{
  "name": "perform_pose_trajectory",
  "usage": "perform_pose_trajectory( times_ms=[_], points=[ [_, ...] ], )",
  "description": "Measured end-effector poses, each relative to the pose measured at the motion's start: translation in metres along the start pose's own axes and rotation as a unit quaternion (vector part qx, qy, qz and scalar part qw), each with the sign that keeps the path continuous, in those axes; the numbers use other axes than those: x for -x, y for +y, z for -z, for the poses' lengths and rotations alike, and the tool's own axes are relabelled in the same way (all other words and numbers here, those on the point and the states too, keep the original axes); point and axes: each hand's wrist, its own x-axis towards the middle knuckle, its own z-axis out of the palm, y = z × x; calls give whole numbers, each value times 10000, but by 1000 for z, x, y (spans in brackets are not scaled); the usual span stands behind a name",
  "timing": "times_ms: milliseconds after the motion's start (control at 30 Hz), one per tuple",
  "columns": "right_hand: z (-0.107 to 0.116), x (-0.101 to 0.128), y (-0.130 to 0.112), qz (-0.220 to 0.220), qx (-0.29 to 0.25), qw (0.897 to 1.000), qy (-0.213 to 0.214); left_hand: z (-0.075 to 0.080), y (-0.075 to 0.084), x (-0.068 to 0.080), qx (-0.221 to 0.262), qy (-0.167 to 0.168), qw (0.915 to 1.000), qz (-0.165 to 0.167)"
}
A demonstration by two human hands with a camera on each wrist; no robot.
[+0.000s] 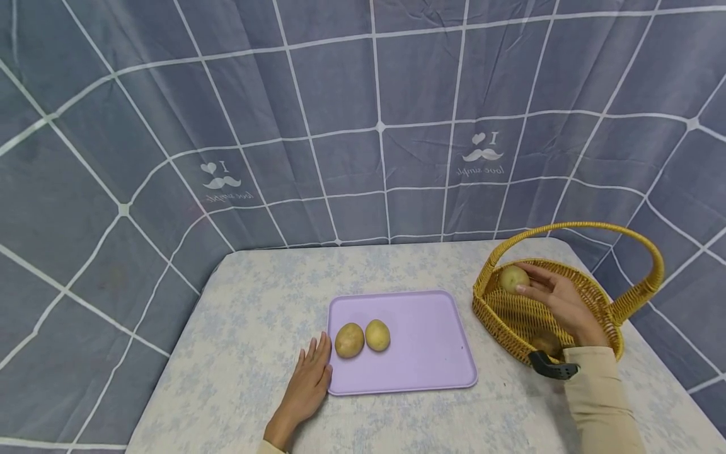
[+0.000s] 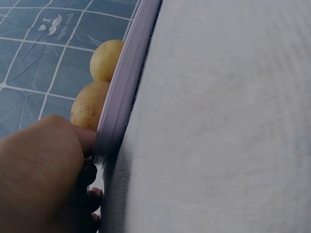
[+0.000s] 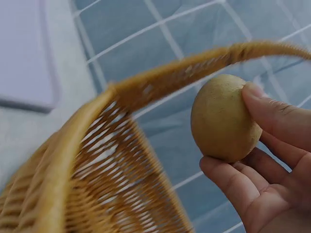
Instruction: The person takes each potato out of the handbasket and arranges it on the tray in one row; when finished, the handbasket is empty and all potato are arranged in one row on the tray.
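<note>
My right hand (image 1: pixel 567 302) pinches a pale potato (image 3: pixel 224 119) between thumb and fingertips, up at the left side of the wicker basket (image 1: pixel 513 312), beneath its arched handle. Deeper in that basket, partly hidden by the wrist, lies a browner potato (image 1: pixel 546 342). On the left, my left hand (image 1: pixel 309 381) rests on the tablecloth with its fingers stretched along the edge of the lilac tray (image 1: pixel 420 353). Its thumb touches the tray's rim in the left wrist view. Two potatoes sit side by side at the tray's left end, a larger one (image 1: pixel 349 340) and a smaller one (image 1: pixel 377 335).
A pale floral cloth (image 1: pixel 255 302) covers the table. Behind it and at both sides hangs a grey-blue curtain (image 1: pixel 340 157) with white grid lines. The basket's tall handle (image 1: pixel 578 225) arches over the right forearm's side of the table.
</note>
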Motion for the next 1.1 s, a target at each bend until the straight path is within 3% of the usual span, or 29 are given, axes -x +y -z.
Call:
perform_pose_trajectory(
  times_ms=[333,600,867,1100],
  points=[
    [-13,8,-41,532,24,9986,38,-3,-4,-1,-6,72,10000,-48],
    [-28,15,-50,818,-133,9965,54,-5,-6,0,-13,53,10000,-34],
    [-48,6,-50,954,-714,9922,-360,-3,-4,0,-48,119,9999,-96],
    [-82,-8,-46,1021,-991,9859,-883,-4,-4,1,-72,93,9999,-87]
  ],
)
